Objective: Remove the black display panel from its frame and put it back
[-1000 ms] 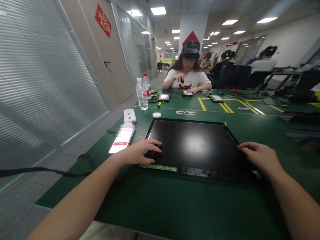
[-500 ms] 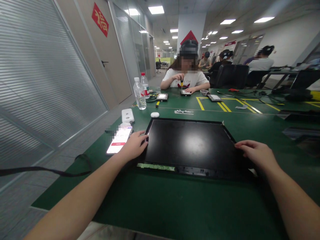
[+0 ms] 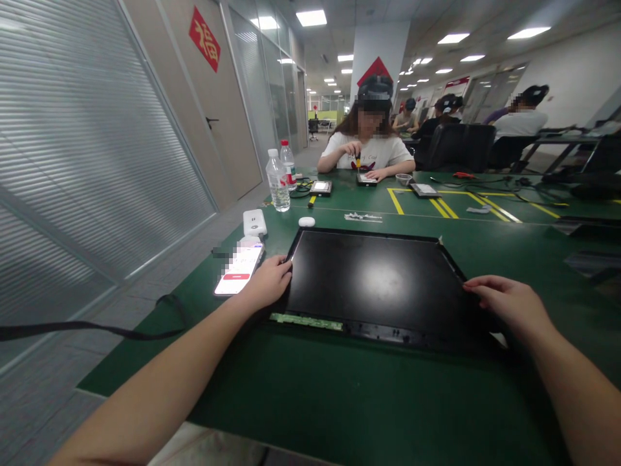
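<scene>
A large black flat display panel lies face up on the green table in front of me. A thin green circuit strip runs along its near left edge. My left hand is at the panel's left edge, fingers curled around the rim. My right hand is on the right edge near the front corner, fingers bent over the rim. Both hands grip the panel's sides, and it rests flat.
A lit phone lies just left of my left hand, with a white box and a small white case beyond. Two water bottles stand further back. A person works opposite with a screwdriver. A black strap hangs off the table's left edge.
My left hand slid off the top of the panel's near left corner to its left edge beside the phone. The right hand stayed on the right edge.
</scene>
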Demonstrator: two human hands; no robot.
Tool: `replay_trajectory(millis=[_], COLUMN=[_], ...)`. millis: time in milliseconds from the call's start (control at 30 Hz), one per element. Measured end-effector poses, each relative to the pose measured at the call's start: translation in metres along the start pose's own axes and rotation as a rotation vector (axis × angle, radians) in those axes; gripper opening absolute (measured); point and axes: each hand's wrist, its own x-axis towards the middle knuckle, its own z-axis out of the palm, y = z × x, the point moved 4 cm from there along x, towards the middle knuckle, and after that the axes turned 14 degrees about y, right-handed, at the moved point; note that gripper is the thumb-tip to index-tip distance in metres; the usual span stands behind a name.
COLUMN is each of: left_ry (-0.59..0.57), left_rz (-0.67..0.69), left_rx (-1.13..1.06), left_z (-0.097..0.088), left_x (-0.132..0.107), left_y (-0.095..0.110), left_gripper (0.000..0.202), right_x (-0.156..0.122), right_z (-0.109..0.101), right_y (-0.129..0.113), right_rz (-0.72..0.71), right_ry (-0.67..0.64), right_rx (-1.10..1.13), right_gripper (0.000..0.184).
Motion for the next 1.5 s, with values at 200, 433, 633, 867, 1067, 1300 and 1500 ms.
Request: replay_trajectory(millis=[200, 433, 633, 867, 1067, 1300, 1500], left_ry=[-0.027, -0.01, -0.009, -0.01, 0.0, -0.014, 0.071], left_rz=[-0.069, -0.139, -0.118, -0.16, -0.307, -0.841, -1.105], left_rx=[-0.051, -0.009, 0.033, -0.076, -0.409, -1.178, -1.302], left_z=[-0.006, -0.004, -0.001, -0.007, -0.016, -0.015, -0.022], left_x=[-0.002, -0.001, 0.002, 0.006, 0.002, -0.009, -0.009], left_y=[0.003, -0.006, -0.011, -0.01, 0.005, 0.029, 0.042], left_gripper=[0.05, 0.046, 0.045, 0.044, 0.046, 0.053, 0.05], right_x=[-0.007, -0.007, 0.002, 0.002, 0.009, 0.017, 0.016], right_z=[-0.01, -0.018, -0.007, -0.001, -0.006, -0.006, -0.003], right_y=[-0.015, -0.02, -0.005, -0.002, 0.008, 0.022, 0.023], right_rz=[0.097, 0.073, 0.027, -0.032, 0.003, 0.021, 0.042], right_ry=[-0.069, 0.037, -0.035, -0.063, -0.065, -0.019, -0.038], right_rx=[-0.019, -0.082, -0.2, -0.236, -0.296, -0.331, -0.314], right_gripper=[0.032, 0.034, 0.034, 0.025, 0.029, 0.031, 0.034])
